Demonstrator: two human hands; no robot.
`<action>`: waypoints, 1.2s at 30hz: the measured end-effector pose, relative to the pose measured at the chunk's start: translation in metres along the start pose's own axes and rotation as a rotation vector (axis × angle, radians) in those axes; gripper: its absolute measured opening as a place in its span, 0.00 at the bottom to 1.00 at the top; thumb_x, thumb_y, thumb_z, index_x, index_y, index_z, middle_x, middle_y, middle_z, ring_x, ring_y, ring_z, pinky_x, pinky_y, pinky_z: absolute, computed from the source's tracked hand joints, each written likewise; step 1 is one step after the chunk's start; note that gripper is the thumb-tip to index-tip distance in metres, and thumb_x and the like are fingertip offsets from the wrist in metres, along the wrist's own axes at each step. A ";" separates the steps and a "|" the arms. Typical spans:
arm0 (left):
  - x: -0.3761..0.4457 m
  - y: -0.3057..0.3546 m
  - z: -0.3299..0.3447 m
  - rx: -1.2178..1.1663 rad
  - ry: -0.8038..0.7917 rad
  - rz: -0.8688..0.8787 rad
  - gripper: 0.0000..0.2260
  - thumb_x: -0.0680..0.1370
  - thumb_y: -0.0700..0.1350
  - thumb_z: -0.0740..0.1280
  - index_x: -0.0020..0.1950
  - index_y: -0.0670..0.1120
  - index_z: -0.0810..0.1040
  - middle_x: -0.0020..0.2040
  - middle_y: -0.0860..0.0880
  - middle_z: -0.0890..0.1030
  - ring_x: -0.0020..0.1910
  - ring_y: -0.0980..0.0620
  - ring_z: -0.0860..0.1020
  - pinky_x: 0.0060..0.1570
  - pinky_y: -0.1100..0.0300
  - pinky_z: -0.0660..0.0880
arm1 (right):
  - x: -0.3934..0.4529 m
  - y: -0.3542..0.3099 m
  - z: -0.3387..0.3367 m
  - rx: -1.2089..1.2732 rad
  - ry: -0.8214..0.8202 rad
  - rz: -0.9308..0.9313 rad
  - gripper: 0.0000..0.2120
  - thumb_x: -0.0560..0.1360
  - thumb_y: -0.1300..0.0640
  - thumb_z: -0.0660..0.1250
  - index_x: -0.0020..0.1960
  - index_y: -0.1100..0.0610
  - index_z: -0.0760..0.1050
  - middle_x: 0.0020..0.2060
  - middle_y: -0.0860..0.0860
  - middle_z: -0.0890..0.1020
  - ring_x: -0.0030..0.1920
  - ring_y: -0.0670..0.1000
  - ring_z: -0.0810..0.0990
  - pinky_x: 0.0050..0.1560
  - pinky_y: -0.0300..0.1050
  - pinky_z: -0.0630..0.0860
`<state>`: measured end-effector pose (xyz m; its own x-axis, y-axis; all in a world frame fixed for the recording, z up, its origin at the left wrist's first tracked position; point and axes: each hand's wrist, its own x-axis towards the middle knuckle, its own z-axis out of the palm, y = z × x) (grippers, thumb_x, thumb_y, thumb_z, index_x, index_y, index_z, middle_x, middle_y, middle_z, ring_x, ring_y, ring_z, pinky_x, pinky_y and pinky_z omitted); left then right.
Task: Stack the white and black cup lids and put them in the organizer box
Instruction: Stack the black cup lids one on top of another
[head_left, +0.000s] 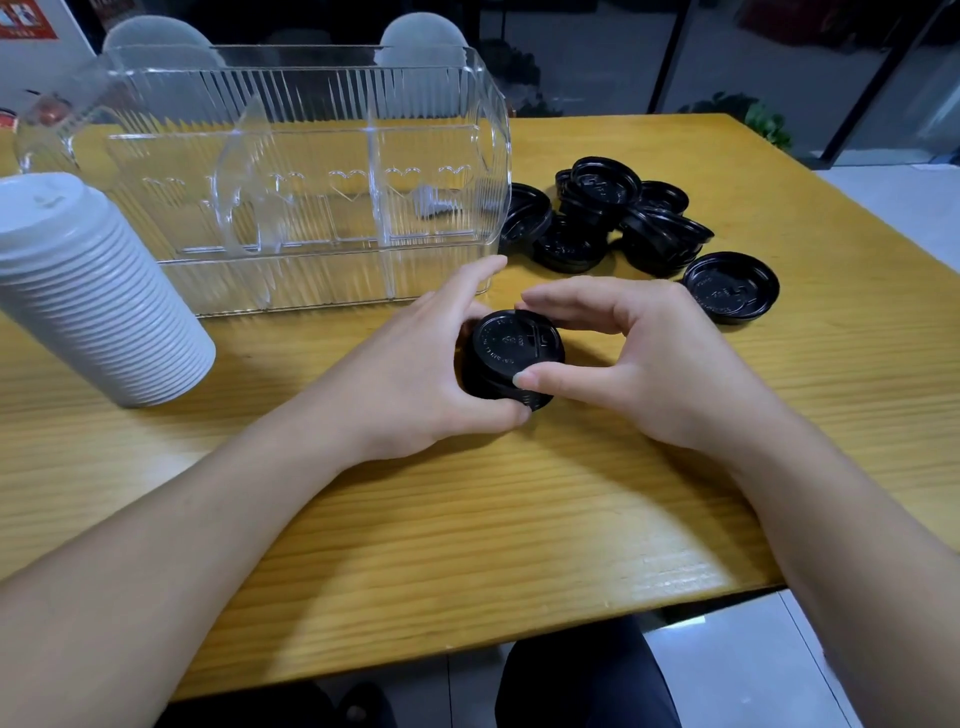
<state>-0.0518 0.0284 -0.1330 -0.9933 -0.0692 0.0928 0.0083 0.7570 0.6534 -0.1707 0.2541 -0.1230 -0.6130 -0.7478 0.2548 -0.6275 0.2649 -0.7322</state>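
Observation:
A short stack of black cup lids (506, 353) sits on the wooden table (519, 519) in front of me. My left hand (421, 374) cups its left side and my right hand (639, 353) pinches its right side between thumb and fingers. A tall stack of white lids (93, 296) stands at the left. The clear ribbed organizer box (311, 171) stands behind the hands, with dividers inside and no lids in it. Loose black lids (613, 218) lie in a pile to the right of the box, and a single black lid (730, 287) lies nearer me.
The table's right edge runs close past the lid pile and its front edge is near my knees. Two chair backs (421, 36) show behind the box. A red object (49, 111) sits at the far left.

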 end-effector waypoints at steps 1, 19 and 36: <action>0.000 0.000 0.000 0.007 0.004 0.002 0.56 0.72 0.61 0.86 0.90 0.66 0.53 0.75 0.64 0.80 0.80 0.60 0.72 0.81 0.50 0.69 | 0.000 0.000 0.001 0.006 0.007 0.003 0.33 0.71 0.47 0.87 0.74 0.49 0.83 0.66 0.39 0.86 0.68 0.33 0.82 0.75 0.40 0.77; 0.002 -0.006 0.001 0.035 0.064 0.063 0.36 0.75 0.65 0.83 0.79 0.63 0.73 0.71 0.67 0.79 0.74 0.61 0.75 0.76 0.55 0.72 | 0.008 0.021 -0.006 -0.176 0.402 0.122 0.11 0.81 0.45 0.78 0.60 0.48 0.88 0.54 0.38 0.89 0.60 0.37 0.85 0.64 0.31 0.77; 0.003 -0.008 0.003 -0.007 0.073 0.015 0.43 0.72 0.77 0.75 0.85 0.65 0.70 0.76 0.66 0.77 0.78 0.62 0.74 0.81 0.49 0.72 | -0.008 0.049 -0.025 -0.842 0.439 0.493 0.17 0.85 0.44 0.70 0.68 0.53 0.83 0.68 0.54 0.80 0.66 0.61 0.77 0.68 0.59 0.64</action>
<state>-0.0553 0.0246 -0.1404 -0.9820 -0.1050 0.1570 0.0245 0.7536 0.6568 -0.2086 0.2888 -0.1450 -0.9034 -0.2037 0.3774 -0.2900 0.9385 -0.1876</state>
